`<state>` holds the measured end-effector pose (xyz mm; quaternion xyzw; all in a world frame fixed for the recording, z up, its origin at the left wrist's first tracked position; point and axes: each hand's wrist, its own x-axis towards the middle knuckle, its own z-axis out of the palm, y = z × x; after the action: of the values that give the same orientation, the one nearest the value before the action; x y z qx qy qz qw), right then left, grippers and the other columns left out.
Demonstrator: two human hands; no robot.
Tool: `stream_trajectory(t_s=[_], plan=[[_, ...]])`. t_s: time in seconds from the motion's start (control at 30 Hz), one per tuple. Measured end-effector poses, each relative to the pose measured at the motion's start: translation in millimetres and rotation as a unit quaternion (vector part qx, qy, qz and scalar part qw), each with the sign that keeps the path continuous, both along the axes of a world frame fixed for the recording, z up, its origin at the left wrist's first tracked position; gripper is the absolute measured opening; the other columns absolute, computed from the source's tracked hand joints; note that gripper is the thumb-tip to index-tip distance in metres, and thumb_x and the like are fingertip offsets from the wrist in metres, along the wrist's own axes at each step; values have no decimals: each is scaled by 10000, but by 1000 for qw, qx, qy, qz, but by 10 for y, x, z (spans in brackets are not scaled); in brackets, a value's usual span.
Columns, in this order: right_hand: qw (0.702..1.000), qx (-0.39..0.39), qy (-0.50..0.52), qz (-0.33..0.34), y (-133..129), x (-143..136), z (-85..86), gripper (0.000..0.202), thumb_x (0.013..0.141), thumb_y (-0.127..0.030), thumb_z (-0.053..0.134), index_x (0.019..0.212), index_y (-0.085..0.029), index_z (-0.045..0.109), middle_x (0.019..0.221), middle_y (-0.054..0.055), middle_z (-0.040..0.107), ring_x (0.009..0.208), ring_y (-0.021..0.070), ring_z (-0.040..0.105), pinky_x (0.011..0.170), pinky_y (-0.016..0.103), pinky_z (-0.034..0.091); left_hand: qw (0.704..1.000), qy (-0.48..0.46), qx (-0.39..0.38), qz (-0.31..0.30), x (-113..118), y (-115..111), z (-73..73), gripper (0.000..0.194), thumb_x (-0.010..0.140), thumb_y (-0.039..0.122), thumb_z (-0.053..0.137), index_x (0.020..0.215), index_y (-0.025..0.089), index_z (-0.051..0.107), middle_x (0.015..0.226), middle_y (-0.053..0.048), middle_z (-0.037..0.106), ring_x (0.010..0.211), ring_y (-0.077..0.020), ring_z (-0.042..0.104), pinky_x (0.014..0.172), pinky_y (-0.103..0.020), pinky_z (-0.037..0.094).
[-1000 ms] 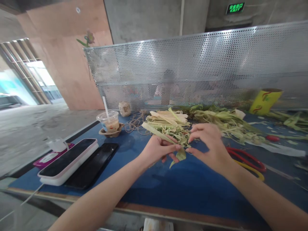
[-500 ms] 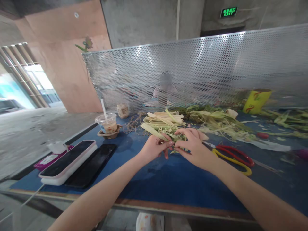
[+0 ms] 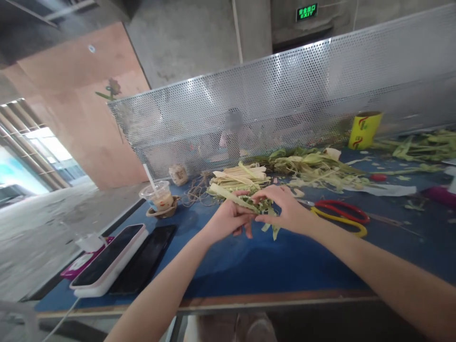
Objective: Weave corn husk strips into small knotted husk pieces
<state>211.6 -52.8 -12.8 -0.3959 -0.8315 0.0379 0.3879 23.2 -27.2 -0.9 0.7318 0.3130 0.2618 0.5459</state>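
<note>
My left hand (image 3: 230, 221) is closed on a pale green corn husk strip (image 3: 231, 195), which slants from the upper left down between its fingers. Close beside it, my right hand (image 3: 283, 209) curves its thumb and fingers around the frayed green shreds (image 3: 265, 206) at the strip's right end. A few shreds dangle below the right fingers. Just beyond both hands lies a stack of pale cut husks (image 3: 240, 175). The right fingertips are partly hidden among the greenery.
Scissors with red and yellow handles (image 3: 342, 211) lie right of my right hand. Behind are a leafy husk heap (image 3: 306, 164), a yellow roll (image 3: 365, 130) and a perforated metal screen (image 3: 199, 118). Leftward are tangled twine (image 3: 197, 190), an iced drink (image 3: 158, 197) and phones (image 3: 110, 256).
The camera view has tilted and shifted. The right thumb and fingers have spread a little from the left fingertips, and more green shreds hang below the hands.
</note>
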Motion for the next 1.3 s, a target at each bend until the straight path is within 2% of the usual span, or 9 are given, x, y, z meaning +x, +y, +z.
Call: stream_trajectory(t_s=[0.1,0.3,0.47,0.57,0.8,0.93,1.03,1.17,1.3], plan=[[1000,-13,-14,2,-16,-57,-18,173,750,-334,605,871,-214,576,737,15,588,770,191,510,798,406,272,1000,16,17,1,20,-22,1,610,740,199,561,1257,142,242,633,-20,659,386,-97,553,315,-145,284],[999,-47,21,-5,10,-76,-39,136,731,-323,615,766,-193,597,687,6,587,718,173,521,826,430,273,998,34,56,23,31,-73,26,740,745,168,546,1336,186,100,569,20,633,412,-126,584,301,-136,302],[995,-86,53,15,61,-14,-3,117,728,-290,597,686,-181,602,669,3,592,665,141,546,685,299,398,994,75,65,38,25,-92,114,810,749,209,568,1361,175,39,658,-32,679,384,-130,578,278,-149,320],[990,-111,83,22,82,4,15,112,733,-276,581,701,-172,608,673,7,598,625,126,557,624,263,425,996,75,41,38,38,-102,152,743,759,212,565,1344,165,110,762,-75,696,357,-95,552,280,-145,325],[973,-163,162,22,64,-76,25,161,746,-301,553,660,-170,589,612,-4,577,570,118,555,606,260,443,997,66,-11,47,-20,-128,120,574,766,265,578,1266,182,309,794,-69,700,264,-27,443,256,-126,276],[967,-190,164,32,63,-168,12,145,737,-301,561,670,-176,585,606,-12,575,551,114,535,561,249,425,997,70,-16,24,-83,-107,152,551,786,318,548,1271,145,352,737,-77,695,451,-125,612,310,-151,382],[968,-194,158,32,78,-244,-10,123,742,-263,545,649,-185,561,591,-18,558,571,117,517,585,255,413,997,52,24,56,-133,-56,144,473,832,392,445,1222,124,462,694,-77,684,632,-179,658,429,-208,484],[968,-196,156,26,77,-311,-42,179,763,-251,516,594,-194,490,572,-27,508,568,119,491,592,263,392,991,27,59,121,-202,-5,63,417,832,430,420,1125,174,567,673,-42,665,601,-167,641,467,-237,508],[969,-192,155,24,44,-337,-61,198,760,-226,521,575,-199,456,595,-26,475,600,125,468,603,265,370,992,-9,33,119,-240,-5,7,360,819,425,444,1041,188,600,645,-29,656,571,-171,641,434,-235,506]])
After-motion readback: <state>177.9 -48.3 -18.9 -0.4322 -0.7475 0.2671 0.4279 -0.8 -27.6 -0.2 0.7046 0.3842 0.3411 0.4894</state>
